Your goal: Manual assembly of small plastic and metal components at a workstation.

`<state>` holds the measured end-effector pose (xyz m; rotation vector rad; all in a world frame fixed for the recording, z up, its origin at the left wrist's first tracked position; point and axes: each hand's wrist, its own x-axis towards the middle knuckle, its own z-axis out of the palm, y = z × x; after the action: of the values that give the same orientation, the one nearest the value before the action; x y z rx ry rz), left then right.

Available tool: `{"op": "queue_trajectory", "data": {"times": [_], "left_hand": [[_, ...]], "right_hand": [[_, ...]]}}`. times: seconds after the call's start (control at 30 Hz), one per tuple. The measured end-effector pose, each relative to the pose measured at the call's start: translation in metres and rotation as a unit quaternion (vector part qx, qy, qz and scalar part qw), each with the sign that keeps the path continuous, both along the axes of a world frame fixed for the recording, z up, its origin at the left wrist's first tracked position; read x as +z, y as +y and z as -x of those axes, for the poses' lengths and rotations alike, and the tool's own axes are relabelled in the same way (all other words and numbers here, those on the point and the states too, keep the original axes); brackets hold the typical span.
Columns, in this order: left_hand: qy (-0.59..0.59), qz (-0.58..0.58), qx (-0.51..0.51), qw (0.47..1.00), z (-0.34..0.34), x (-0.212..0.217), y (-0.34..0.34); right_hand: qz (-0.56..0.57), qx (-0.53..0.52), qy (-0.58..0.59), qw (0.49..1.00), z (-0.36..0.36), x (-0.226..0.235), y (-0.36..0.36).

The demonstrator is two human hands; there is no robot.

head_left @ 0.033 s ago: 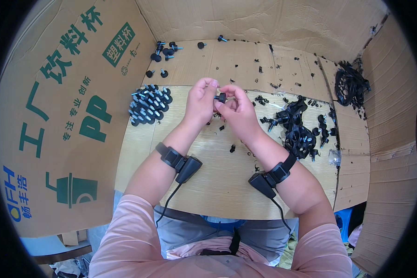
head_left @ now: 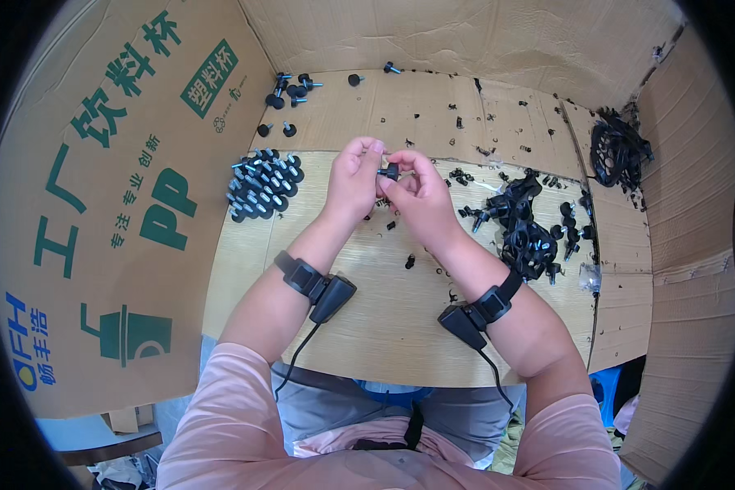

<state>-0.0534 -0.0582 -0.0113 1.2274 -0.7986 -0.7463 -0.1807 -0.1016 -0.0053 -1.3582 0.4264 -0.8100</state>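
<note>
In front of me, over the far part of the wooden board, my two hands meet at a screw with a round black head [head_left: 392,171]. My right hand [head_left: 425,200] pinches the black head between thumb and forefinger. My left hand [head_left: 351,184] is closed at the metal shank, which points left; its fingers partly hide the tip. Left of my hands, a tight group of similar screws [head_left: 263,186] stands on black heads with shanks up. To the right lies a heap of black moulded parts [head_left: 527,229], with some screws among them.
Loose black-headed screws [head_left: 290,90] lie on the cardboard at the far left. Small black scraps [head_left: 410,261] are scattered over the wooden board [head_left: 367,327]. A tangle of black strips [head_left: 616,147] sits at the far right. Cardboard walls [head_left: 465,37] enclose the left, back and right.
</note>
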Motion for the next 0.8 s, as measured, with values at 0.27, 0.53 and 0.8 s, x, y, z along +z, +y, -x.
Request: {"op": "queue_trajectory", "data": {"times": [0.27, 0.53, 0.8], "left_hand": [[-0.012, 0.028, -0.008, 0.999, 0.0002, 0.0006, -0.0016], [0.094, 0.083, -0.078, 0.989, -0.0074, 0.005, 0.0031], [0.163, 0.126, -0.113, 0.972, -0.0083, 0.006, 0.0058]], "right_hand": [[-0.04, -0.038, 0.08, 0.995, 0.0028, -0.0002, -0.0039], [-0.076, -0.055, 0.089, 0.992, 0.0046, 0.0076, 0.0002], [-0.11, -0.085, 0.041, 0.989, 0.0036, 0.0017, -0.0053]]}}
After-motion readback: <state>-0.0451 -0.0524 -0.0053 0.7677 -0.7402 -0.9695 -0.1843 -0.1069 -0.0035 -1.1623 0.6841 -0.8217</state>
